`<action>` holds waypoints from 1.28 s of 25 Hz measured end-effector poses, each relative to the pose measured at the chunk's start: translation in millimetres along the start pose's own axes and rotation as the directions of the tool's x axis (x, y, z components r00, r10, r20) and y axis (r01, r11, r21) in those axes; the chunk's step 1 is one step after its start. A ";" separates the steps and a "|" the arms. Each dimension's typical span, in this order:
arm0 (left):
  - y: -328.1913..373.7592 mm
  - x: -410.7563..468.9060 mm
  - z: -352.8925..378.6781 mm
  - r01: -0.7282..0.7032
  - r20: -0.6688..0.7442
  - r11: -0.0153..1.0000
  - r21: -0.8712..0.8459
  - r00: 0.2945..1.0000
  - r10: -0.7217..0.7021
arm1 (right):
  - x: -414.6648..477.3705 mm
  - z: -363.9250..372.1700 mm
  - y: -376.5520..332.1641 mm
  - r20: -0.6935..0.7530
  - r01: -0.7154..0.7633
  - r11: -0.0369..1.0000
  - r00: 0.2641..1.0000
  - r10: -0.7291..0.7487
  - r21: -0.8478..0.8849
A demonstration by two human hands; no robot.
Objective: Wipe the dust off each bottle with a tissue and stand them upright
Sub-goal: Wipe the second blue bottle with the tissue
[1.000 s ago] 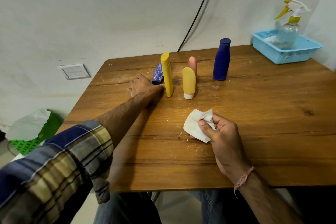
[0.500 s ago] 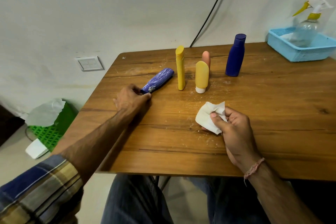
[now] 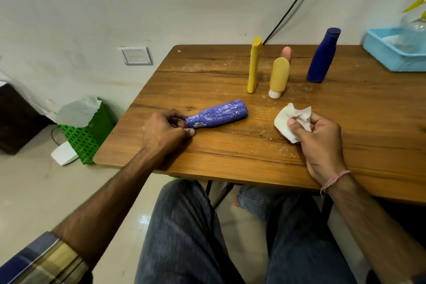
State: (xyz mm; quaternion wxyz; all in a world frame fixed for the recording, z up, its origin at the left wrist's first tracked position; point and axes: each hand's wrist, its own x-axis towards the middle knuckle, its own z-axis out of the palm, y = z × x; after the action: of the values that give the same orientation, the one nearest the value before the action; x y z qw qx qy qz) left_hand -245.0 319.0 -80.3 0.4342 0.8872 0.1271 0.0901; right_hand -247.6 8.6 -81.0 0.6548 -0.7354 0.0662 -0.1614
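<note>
A dusty purple-blue bottle point(image 3: 219, 113) lies on its side on the wooden table point(image 3: 253, 152), cap end toward me. My left hand point(image 3: 164, 130) grips its cap end. To the right, my right hand point(image 3: 320, 136) holds a crumpled white tissue point(image 3: 291, 120) just above the table. Further back stand a tall yellow bottle point(image 3: 254, 64), a shorter yellow tube point(image 3: 279, 77) on its white cap, a pink bottle point(image 3: 286, 53) partly hidden behind the tube, and a dark blue bottle point(image 3: 322, 55).
A light blue basket point(image 3: 387, 55) holding a clear spray bottle point(image 3: 412, 30) sits at the table's far right corner. White dust specks lie on the wood around the bottles. On the floor to the left is a green basket point(image 3: 85, 134) with a white bag. My knees are under the table's front edge.
My left hand has pulled the lying purple-blue bottle out from behind the yellow bottle toward the table's front left. The right hand with the tissue stayed about in place.
</note>
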 end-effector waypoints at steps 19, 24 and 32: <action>70.8 -43.7 90.4 -0.232 0.118 0.971 -0.062 0.964 0.238 | -14.6 -2.9 -5.8 0.256 0.439 0.609 0.894 -0.367 -0.661; 71.6 -45.8 89.6 -0.222 0.110 0.973 -0.060 0.967 0.228 | -14.7 -5.8 -5.1 0.399 0.566 0.533 0.823 -0.405 -0.629; 72.2 -49.1 91.5 -0.266 0.088 0.961 -0.076 0.958 0.272 | -22.2 17.4 -18.7 0.397 0.543 0.499 0.838 -0.374 -0.676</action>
State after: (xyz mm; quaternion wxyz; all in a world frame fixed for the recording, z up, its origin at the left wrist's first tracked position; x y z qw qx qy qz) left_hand -256.3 193.1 -81.0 0.4514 0.8855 -0.0190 0.1088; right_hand -265.0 34.4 -67.5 0.2151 -0.9436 -0.1358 -0.2121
